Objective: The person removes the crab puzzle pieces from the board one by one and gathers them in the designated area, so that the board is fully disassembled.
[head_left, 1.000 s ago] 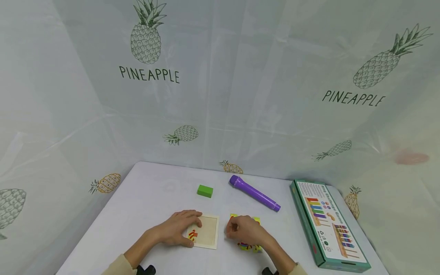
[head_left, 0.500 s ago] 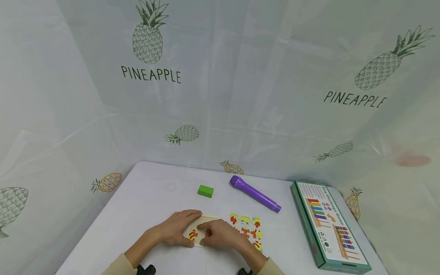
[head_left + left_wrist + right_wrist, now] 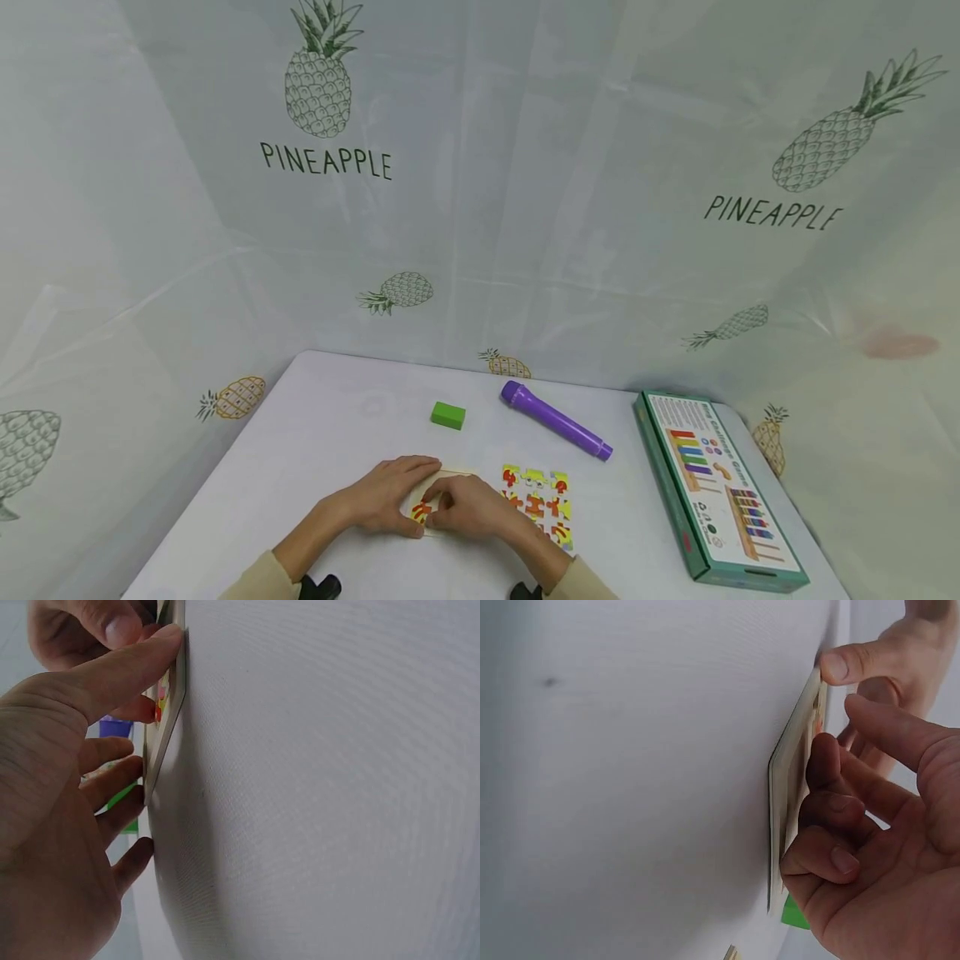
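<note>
A shallow wooden puzzle tray [image 3: 459, 472] lies on the table with red-and-yellow pieces in its left part. My left hand [image 3: 386, 496] holds the tray's left side, thumb on the near rim and fingers along the far side. Over the tray, my right hand [image 3: 476, 504] has its thumb and bent index finger around a puzzle piece [image 3: 422, 510], mostly hidden by the fingers. In the right wrist view its other fingers [image 3: 821, 859] curl over the tray. Several loose puzzle pieces [image 3: 535, 505] lie in rows right of the tray.
Behind the tray sits a green block [image 3: 447, 415], and a purple microphone-shaped stick [image 3: 557, 421] lies slanted to its right. A green-edged game box [image 3: 723, 492] stands along the table's right side. A pineapple-print curtain [image 3: 525, 208] hangs behind the white table [image 3: 330, 417].
From the loose pieces, my right hand has moved left over the tray, uncovering their rows. Its fingertips have shifted slightly left within the last half second. My left hand stays on the tray.
</note>
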`<state>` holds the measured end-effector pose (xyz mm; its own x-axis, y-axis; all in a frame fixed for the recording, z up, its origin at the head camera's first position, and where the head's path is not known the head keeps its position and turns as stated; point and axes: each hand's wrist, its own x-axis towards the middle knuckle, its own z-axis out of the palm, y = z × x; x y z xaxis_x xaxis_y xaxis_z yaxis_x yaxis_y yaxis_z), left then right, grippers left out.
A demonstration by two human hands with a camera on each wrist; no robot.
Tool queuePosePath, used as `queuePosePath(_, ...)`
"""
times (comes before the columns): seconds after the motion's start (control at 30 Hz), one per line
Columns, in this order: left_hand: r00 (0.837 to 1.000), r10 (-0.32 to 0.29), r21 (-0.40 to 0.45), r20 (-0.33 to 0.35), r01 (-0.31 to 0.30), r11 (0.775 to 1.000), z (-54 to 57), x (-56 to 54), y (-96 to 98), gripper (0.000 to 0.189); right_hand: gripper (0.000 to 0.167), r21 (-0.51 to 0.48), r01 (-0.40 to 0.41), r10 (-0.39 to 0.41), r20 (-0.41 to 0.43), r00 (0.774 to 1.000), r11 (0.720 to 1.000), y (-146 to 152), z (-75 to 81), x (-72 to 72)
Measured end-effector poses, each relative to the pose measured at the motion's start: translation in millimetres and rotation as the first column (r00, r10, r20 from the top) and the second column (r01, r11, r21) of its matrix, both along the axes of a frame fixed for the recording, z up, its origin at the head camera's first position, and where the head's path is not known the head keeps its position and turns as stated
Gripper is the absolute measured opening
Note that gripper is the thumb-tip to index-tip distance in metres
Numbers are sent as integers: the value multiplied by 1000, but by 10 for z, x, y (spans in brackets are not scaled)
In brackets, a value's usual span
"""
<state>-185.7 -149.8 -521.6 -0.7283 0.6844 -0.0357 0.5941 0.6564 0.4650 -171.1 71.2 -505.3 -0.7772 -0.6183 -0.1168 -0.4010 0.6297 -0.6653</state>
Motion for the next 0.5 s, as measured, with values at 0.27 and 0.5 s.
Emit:
queuePosePath(0.27, 1000, -8, 4, -2, 8, 1000, 0, -4, -4, 94, 22, -31, 27, -27, 10, 1000, 999, -54, 6, -19)
queuePosePath(0.5, 1000, 6, 9, 2, -6, 1000, 28, 17, -3, 90, 14, -124, 71, -65, 50, 997, 990, -86, -10, -59)
